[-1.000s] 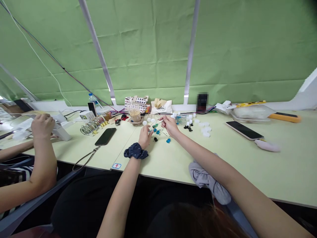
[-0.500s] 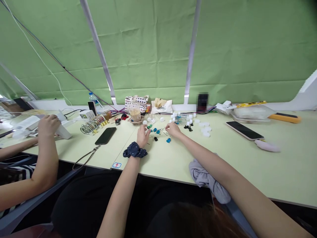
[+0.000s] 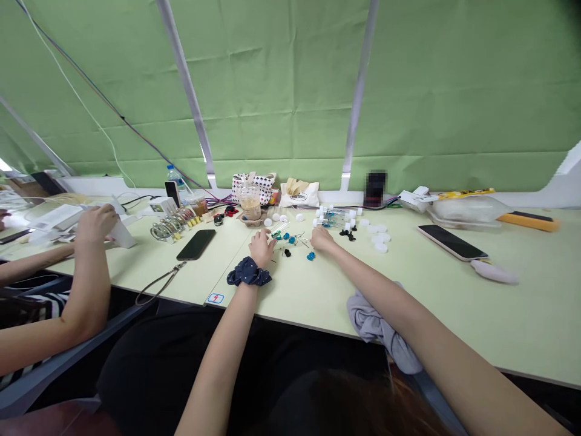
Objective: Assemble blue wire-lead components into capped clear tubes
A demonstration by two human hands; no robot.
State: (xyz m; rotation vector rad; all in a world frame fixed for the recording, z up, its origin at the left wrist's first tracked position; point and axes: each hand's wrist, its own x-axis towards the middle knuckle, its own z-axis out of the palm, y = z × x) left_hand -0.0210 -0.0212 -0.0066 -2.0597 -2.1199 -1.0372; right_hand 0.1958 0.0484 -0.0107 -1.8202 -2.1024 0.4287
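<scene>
Small-part handling appears underway. Left hand (image 3: 261, 247): at the green piece (image 3: 276, 234) on the table (image 3: 399, 266). Right hand (image 3: 322, 240): beside the tubes (image 3: 334, 218). Neither grip's state is discernible. The next move calls for fingertip precision.

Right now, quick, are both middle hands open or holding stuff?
Left hand: near the green piece; can't tell if it holds anything.
Right hand: curled; can't tell if anything's held.

Bright, even light, faint shadows, wide-angle stretching toward edges.

forearms (image 3: 229, 345) extended, right hand (image 3: 322, 239) seemingly curled
</scene>
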